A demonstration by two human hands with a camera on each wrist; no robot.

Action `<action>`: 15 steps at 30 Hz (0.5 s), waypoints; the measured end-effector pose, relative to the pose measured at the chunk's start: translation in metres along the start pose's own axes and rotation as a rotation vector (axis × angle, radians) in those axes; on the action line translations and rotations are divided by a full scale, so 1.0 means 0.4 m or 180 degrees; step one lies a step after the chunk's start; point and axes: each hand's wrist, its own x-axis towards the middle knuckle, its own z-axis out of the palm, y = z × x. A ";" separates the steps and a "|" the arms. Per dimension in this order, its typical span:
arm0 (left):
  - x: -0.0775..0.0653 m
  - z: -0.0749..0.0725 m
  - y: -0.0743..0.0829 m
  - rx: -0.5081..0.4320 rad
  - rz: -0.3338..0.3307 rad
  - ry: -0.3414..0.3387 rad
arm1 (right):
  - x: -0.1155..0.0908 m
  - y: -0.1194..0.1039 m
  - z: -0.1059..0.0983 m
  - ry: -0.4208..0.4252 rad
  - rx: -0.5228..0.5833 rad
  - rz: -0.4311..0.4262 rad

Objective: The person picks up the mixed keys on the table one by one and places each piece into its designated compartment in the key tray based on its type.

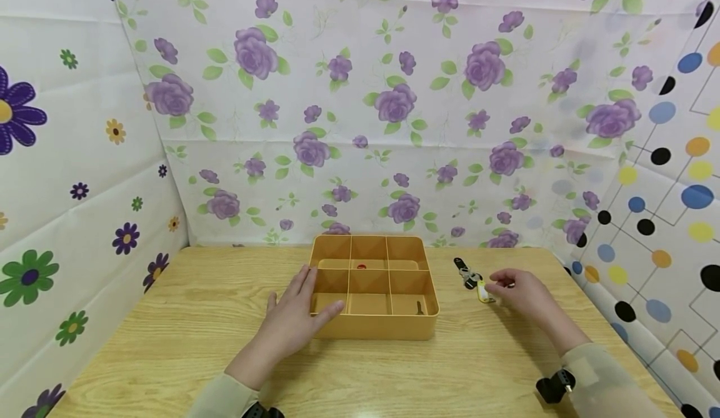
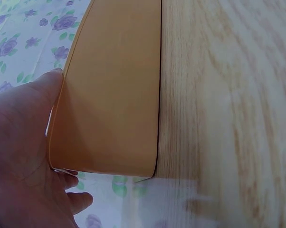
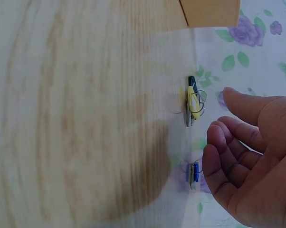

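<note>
An orange divided box (image 1: pixel 371 327) with several compartments stands on the table. My left hand (image 1: pixel 289 321) rests at its front left corner, fingers along the left side and thumb on the front rim. My right hand (image 1: pixel 525 293) hovers beside a yellow key tag (image 1: pixel 482 292), its fingers loosely bent around nothing. Next to that tag lie keys with a black fob (image 1: pixel 460 263). In the right wrist view, a blue key tag (image 3: pixel 195 172) on a ring lies near the fingertips; in the head view the hand mostly hides it.
A small red item (image 1: pixel 362 267) lies in the box's back middle compartment. In the front right one is a small dark item (image 1: pixel 419 308). Flowered cloth (image 1: pixel 394 155) hangs behind the wooden table (image 1: pixel 185 330), with patterned cloth on both sides.
</note>
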 end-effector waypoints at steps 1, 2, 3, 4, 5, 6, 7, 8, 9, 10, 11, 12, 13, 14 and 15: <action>0.000 0.000 -0.001 0.0005 0.0003 0.0004 | 0.001 0.001 0.002 -0.0019 0.0012 0.0008; 0.001 0.001 -0.001 0.0008 0.0005 0.0006 | 0.001 0.002 0.004 -0.0039 0.0029 0.0016; 0.001 0.001 -0.002 0.0007 0.0008 0.0010 | 0.001 0.003 0.006 -0.0056 0.0057 0.0018; 0.002 0.002 -0.002 0.0011 0.0010 0.0012 | 0.002 0.004 0.008 -0.0077 0.0086 0.0019; 0.002 0.002 -0.002 0.0013 0.0011 0.0012 | 0.002 0.005 0.009 -0.0092 0.0104 0.0014; 0.003 0.002 -0.002 0.0016 0.0012 0.0012 | 0.003 0.005 0.010 -0.0105 0.0116 0.0006; 0.003 0.002 -0.001 0.0018 0.0012 0.0010 | 0.003 0.006 0.011 -0.0116 0.0124 0.0002; 0.003 0.002 -0.001 0.0020 0.0014 0.0008 | 0.004 0.007 0.012 -0.0127 0.0128 0.0000; 0.003 0.001 0.000 0.0023 0.0015 0.0006 | 0.005 0.007 0.013 -0.0130 0.0124 0.0000; 0.003 0.001 0.000 0.0024 0.0017 0.0003 | 0.005 0.006 0.014 -0.0131 0.0105 0.0001; 0.003 0.001 0.000 0.0025 0.0017 0.0002 | 0.005 0.005 0.015 -0.0137 0.0092 0.0008; 0.003 0.001 0.001 0.0026 0.0017 0.0001 | 0.005 0.005 0.017 -0.0147 0.0071 0.0007; 0.003 0.001 0.001 0.0027 0.0017 0.0001 | 0.006 0.005 0.018 -0.0149 0.0043 0.0012; 0.002 0.001 0.001 0.0023 0.0015 0.0001 | 0.006 0.004 0.019 -0.0148 0.0016 0.0023; 0.002 0.001 0.001 0.0023 0.0012 0.0003 | 0.007 0.003 0.021 -0.0137 -0.0016 0.0039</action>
